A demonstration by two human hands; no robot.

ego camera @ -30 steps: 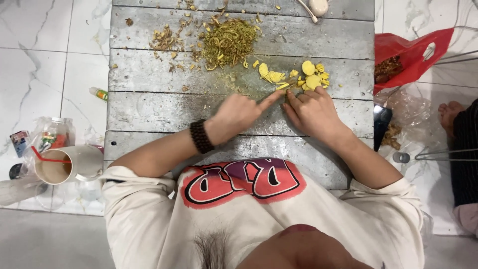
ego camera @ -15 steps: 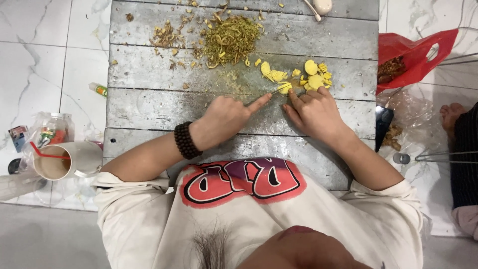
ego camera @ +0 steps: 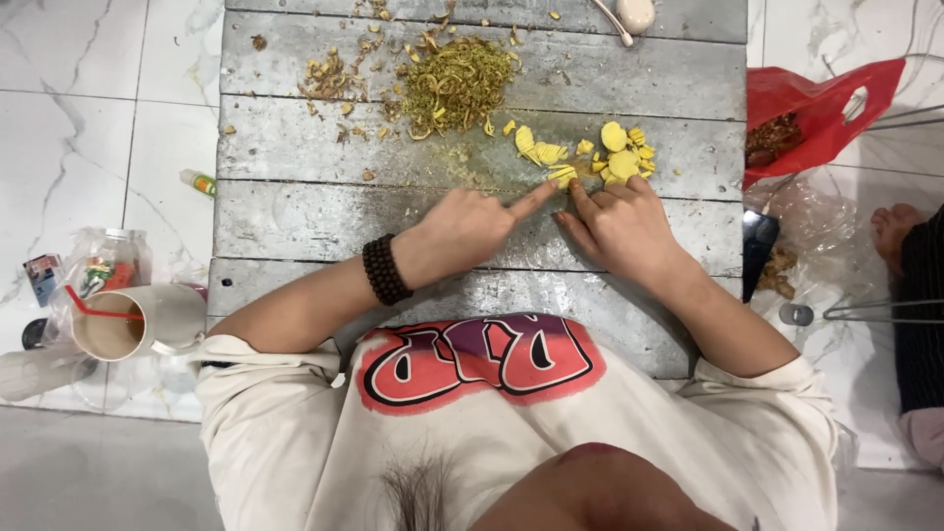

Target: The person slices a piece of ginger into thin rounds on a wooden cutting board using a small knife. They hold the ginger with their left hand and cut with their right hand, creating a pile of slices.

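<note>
Since the earlier frame the left hand (ego camera: 462,228) has slid a little left along the bench (ego camera: 295,216), its forefinger kept stretched toward the yellow slices (ego camera: 621,157). That hand is curled, and whether it grips anything cannot be told. The right hand (ego camera: 621,224) presses bent fingers on a yellow piece (ego camera: 563,175) at the near edge of the slices. Shredded greenish peelings (ego camera: 454,84) lie farther left.

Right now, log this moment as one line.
left hand: forefinger out toward yellow slices | right hand: fingertips at slices | surface: grey plank table | shredded pile behind
</note>
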